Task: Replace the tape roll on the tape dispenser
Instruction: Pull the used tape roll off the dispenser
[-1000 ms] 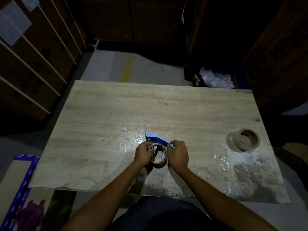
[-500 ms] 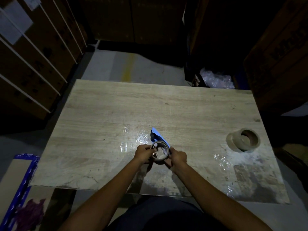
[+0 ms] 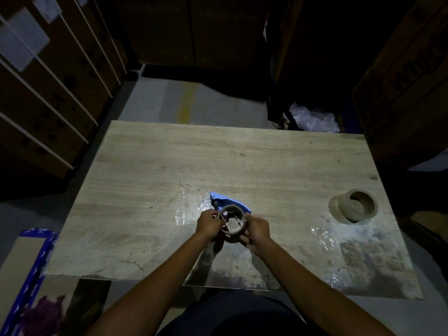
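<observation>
Now both hands sit close together near the front middle of the pale wooden worktop [image 3: 169, 161]. The left hand [image 3: 209, 224] and the right hand [image 3: 257, 230] each grip one side of the brown, nearly used-up tape roll [image 3: 231, 221], which sits on the blue plastic tape dispenser [image 3: 226, 202], so both sets of fingers are curled tight on it. The fat new roll of tan tape [image 3: 353, 206] waits well apart, by the right edge of the worktop. If the old roll sticks on its hub, a hard pull could make the dispenser jump out of the hands, and its toothed cutter could scratch a finger. Compared with half a second ago, the blue nose points more to the left and lies flatter, and the roll's open hole faces up more
</observation>
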Available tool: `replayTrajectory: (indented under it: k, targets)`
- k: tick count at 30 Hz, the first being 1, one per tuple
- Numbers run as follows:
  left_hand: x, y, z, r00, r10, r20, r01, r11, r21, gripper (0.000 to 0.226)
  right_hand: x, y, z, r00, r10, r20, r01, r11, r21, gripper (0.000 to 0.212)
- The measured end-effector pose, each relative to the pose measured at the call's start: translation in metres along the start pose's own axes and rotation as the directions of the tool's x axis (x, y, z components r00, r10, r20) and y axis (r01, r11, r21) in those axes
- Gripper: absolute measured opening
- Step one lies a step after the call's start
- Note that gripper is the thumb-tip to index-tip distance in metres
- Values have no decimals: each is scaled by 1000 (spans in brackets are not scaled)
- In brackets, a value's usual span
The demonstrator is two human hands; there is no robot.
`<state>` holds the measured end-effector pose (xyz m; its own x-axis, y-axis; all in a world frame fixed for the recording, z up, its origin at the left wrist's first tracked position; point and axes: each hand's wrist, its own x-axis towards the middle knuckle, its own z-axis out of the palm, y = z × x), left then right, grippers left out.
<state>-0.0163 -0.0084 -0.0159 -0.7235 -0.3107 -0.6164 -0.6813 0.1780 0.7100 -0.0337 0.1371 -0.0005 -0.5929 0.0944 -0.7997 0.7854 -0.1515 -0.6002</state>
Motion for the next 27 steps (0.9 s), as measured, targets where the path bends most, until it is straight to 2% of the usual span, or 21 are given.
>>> replayTrajectory:
  k: [2, 4, 8, 10, 14, 18, 21, 25, 27]
  targets:
    - [-1, 2, 1, 1000, 5, -20, -4, 1000, 13, 8, -1, -2, 1, 999, -36, -14, 35, 998, -42, 23]
    - [-3, 6, 2, 999, 17, -49, -17, 1000, 13, 11, 2, -2, 1, 994, -105, -20, 100, 980, -174, 25]
    - [-8, 13, 0, 994, 89, -69, -89, 996, 8, 17, 6, -1, -1, 961, -273, -49, 233, 889, -394, 22]
    - [-9, 13, -2, 992, 108, -62, -107, 994, 10, 14, 1, -3, -3, 955, -295, -39, 253, 873, -418, 17]
    - [-10, 9, -3, 997, 69, -45, -69, 998, 5, 15, -4, -5, -3, 969, -247, -2, 228, 897, -378, 13]
    - [-14, 9, -3, 999, 46, -24, -46, 999, -16, 25, -8, -8, -7, 979, -198, 45, 201, 910, -363, 10]
    - [-16, 8, -3, 1000, 29, 0, -29, 999, -24, 33, -7, -6, -8, 982, -167, 92, 189, 908, -374, 17]
    - [-21, 13, 0, 999, 37, -31, -38, 999, -15, 29, -4, -1, -9, 968, -208, 140, 248, 882, -400, 21]
    - [-25, 17, 0, 998, 56, -39, -57, 998, -18, 25, -10, -4, -8, 946, -284, 157, 324, 812, -486, 19]
